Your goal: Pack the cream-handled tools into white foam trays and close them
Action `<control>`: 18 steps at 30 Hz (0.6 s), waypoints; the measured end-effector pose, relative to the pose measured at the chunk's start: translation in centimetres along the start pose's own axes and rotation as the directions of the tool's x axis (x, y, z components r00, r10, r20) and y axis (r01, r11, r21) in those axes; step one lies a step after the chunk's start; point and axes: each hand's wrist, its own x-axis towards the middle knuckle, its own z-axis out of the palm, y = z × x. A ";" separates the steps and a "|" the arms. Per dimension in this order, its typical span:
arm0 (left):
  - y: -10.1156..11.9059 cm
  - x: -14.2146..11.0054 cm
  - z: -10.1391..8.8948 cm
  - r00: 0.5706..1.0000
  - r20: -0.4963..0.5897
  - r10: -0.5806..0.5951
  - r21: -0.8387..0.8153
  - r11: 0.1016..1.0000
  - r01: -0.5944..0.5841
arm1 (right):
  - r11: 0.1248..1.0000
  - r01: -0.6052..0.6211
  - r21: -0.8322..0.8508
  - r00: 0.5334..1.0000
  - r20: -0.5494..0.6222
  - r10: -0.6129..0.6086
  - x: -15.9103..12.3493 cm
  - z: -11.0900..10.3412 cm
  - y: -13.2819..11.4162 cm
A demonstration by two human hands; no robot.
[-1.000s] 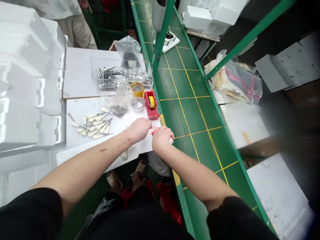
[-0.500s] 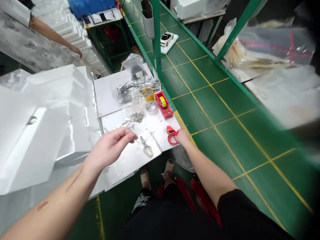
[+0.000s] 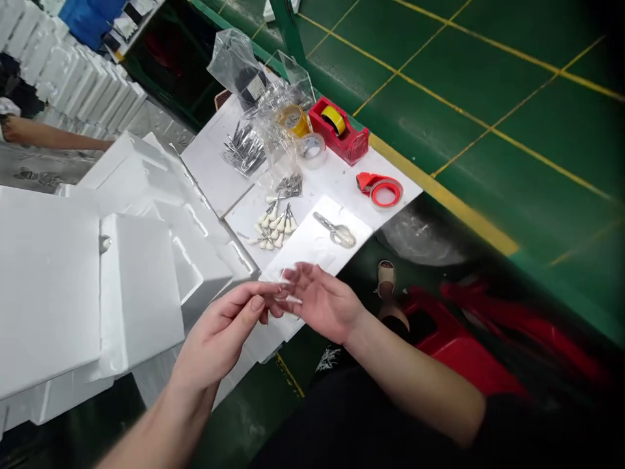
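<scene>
Awls (image 3: pixel 273 226) on board (image 3: pixel 336 179), tape dispenser (image 3: pixel 339 130) behind, foam blocks (image 3: pixel 49 293) left, conveyor belt (image 3: pixel 439 124) right

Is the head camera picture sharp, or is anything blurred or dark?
In the head view, the lower right corner falls dark and smeared over the red shape; the white foam blocks look bright and washed out; the left hand and right hand stay fairly sharp.

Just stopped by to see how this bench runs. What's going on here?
A person holds their left hand and right hand together above a white foam sheet, fingertips meeting around something thin, too small to make out. Beside them lie cream-handled awls, a small clear-handled tool on the foam sheet, and a red tape dispenser. Another person's arm shows at the far left.
</scene>
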 end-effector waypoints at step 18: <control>-5.9 -0.1 5.5 0.986 0.159 -0.045 -0.023 0.999 0.049 | -0.221 0.643 -0.733 0.635 0.672 -0.381 -12.2 -1.9 2.7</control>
